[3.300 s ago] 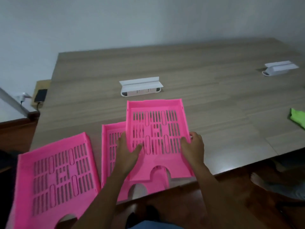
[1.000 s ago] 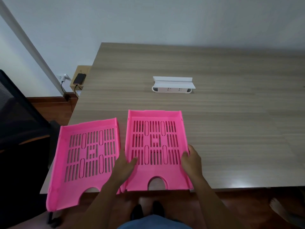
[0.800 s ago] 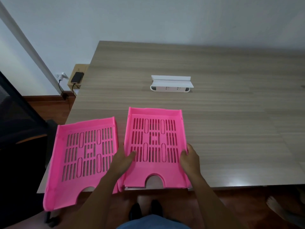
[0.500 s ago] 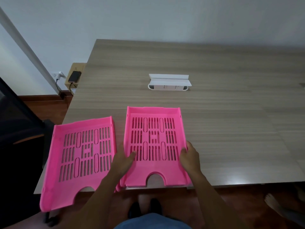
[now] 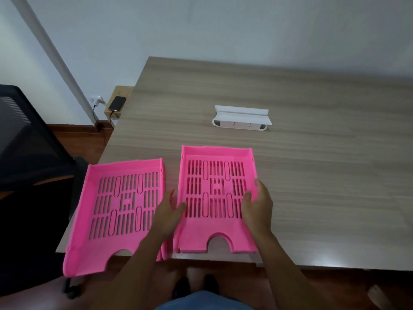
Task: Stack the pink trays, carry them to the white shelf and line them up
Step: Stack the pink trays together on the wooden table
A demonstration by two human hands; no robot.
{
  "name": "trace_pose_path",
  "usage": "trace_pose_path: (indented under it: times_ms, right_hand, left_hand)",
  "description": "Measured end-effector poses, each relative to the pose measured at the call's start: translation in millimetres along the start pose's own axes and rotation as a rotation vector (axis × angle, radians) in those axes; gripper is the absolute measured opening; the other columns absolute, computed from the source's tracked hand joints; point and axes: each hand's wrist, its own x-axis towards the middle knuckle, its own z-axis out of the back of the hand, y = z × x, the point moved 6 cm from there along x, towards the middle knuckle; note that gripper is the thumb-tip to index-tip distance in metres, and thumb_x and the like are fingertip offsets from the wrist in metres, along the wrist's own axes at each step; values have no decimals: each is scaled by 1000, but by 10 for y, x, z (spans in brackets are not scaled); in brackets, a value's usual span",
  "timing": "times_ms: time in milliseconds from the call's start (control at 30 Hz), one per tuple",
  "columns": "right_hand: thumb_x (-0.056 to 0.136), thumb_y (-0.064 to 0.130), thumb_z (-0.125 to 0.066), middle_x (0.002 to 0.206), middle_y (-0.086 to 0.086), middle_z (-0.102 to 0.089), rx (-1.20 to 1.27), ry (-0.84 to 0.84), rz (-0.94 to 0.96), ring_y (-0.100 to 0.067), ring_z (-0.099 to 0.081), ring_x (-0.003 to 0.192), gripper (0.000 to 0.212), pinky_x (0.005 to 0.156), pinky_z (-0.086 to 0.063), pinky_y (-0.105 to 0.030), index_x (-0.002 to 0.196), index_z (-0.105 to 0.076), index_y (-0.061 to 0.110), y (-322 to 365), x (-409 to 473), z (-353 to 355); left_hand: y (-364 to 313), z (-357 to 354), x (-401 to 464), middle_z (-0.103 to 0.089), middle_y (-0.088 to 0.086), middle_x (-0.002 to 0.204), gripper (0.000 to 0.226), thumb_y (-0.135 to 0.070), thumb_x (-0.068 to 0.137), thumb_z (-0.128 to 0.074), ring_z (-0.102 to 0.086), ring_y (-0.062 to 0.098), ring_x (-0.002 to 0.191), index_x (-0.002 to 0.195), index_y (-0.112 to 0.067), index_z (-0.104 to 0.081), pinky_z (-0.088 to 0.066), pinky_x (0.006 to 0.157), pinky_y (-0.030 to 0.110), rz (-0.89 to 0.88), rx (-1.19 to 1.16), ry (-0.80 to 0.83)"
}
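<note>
Hands: left hand (image 5: 166, 217) spread open at the left wall of the stacked pink trays (image 5: 215, 198), thumb lying on the slotted floor; right hand (image 5: 257, 205) curled loosely against the right wall, fingers over the rim, grip not certain. Stacked trays: near edge of the wooden bench (image 5: 312, 175), notched front overhanging slightly. Single pink tray (image 5: 118, 209): just beside to the left, angled, front hanging off the bench corner. White power strip (image 5: 241, 118): farther back, well apart.
</note>
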Motion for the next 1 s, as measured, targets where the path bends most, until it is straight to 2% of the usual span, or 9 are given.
trace_pose_path:
  times_ms: [67, 133, 333, 433, 600, 700, 800, 867, 1000]
  right_hand:
    - [97, 14, -49, 138, -6, -57, 9, 29, 55, -27, -64, 114, 47, 90, -58, -47, 143, -44, 17, 197, -53, -184]
    - [95, 19, -50, 146, -5, -52, 23, 97, 102, -33, -65, 111, 51, 89, -57, -52, 144, -41, 24, 408, -140, -412]
    - [97, 13, -52, 150, -7, -48, 14, 345, 239, -20, -43, 139, 49, 113, -31, -30, 145, -46, 11, 936, -592, -1146]
    - [97, 14, -52, 144, -2, -50, -21, 461, 257, -12, -43, 134, 50, 109, -27, -23, 146, -45, 11, 1059, -879, -1478]
    - [96, 14, -51, 132, 7, -45, -51, 608, 213, -6, -42, 123, 50, 107, -32, -24, 145, -42, 12, 1083, -1221, -1845]
    - [92, 11, -55, 129, 5, -46, -93, 603, 132, -14, -48, 121, 48, 103, -38, -28, 138, -45, 19, 1009, -1288, -1986]
    - [86, 19, -55, 136, -5, -51, -150, 607, 29, -26, -52, 128, 51, 102, -48, -42, 136, -43, 19, 792, -1309, -2179]
    - [85, 11, -57, 123, -4, -58, -155, 628, -59, -25, -60, 114, 46, 85, -48, -31, 130, -44, 16, 736, -1341, -2230]
    - [89, 10, -57, 121, 0, -61, -165, 626, -105, -19, -60, 97, 53, 74, -46, -22, 139, -40, 15, 781, -1423, -2230]
  left_hand:
    - [5, 152, -34, -44, 10, 156, 63, -31, 99, -57, -49, 26, 138, 154, -14, -32, -41, 113, 55, -30, 21, -67]
    - [42, 332, -82, -44, 10, 157, 60, -33, 101, -53, -47, 22, 138, 153, -12, -33, -40, 115, 51, -50, -6, -122]
    - [345, 1054, -266, -47, 9, 155, 60, -43, 100, -49, -47, 27, 141, 152, -13, -39, -39, 115, 48, -9, -16, -296]
    - [509, 1374, -362, -51, 12, 151, 58, -41, 101, -51, -52, 31, 136, 151, -12, -40, -42, 112, 54, 19, 52, -331]
    - [785, 1879, -452, -55, 14, 146, 59, -30, 102, -54, -55, 33, 131, 153, -8, -36, -44, 105, 43, 72, 120, -394]
    - [987, 2125, -440, -57, 10, 129, 55, -24, 99, -57, -60, 34, 120, 148, -6, -38, -51, 81, 30, 120, 120, -426]
    - [1229, 2222, -391, -53, -7, 102, 50, -20, 99, -57, -61, 23, 96, 143, -7, -39, -42, 62, 20, 201, 75, -385]
    - [1392, 2214, -331, -57, -3, 105, 48, -22, 99, -57, -61, 22, 98, 143, -10, -41, -47, 69, 27, 269, 11, -303]
    - [1549, 2174, -300, -60, 5, 116, 43, -19, 99, -56, -60, 25, 100, 140, -8, -48, -48, 82, 39, 329, -65, -212]
